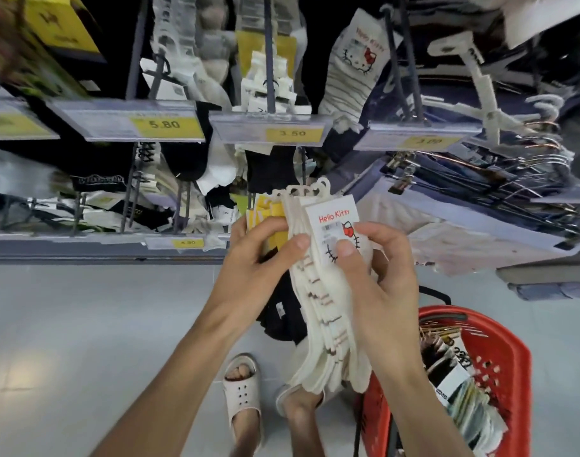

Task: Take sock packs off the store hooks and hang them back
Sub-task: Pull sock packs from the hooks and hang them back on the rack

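— Where is the bundle of sock packs (328, 328)?
— Between both hands, in front of the rack. The cream socks hang down below the fingers. Their white plastic hangers (303, 190) stick up just above the fingertips, free of any peg.
— What is the left hand (249, 268) doing?
— It grips the left side of the bundle. The left thumb (298, 243) presses on the front of the cream stack and the other fingers curl round behind. Some yellow packs (269, 211) show just above its knuckles.
— And the right hand (387, 278)?
— It pinches the front pack. The right thumb (345, 250) lies on the Hello Kitty card (331, 216). The right fingers (372, 230) bend over the card's right edge, touching it.
— So neither hand is loose?
— No, both are clenched on the bundle. The thumbs are nearly side by side, with a narrow strip of sock between them.
— What lies beyond the fingertips?
— The store hooks (269, 61), well above. One Hello Kitty sock (356, 61) hangs up to the right, and price tags (165, 124) run across the rail. Below the right wrist stands a red basket (509, 344) with more packs in it.
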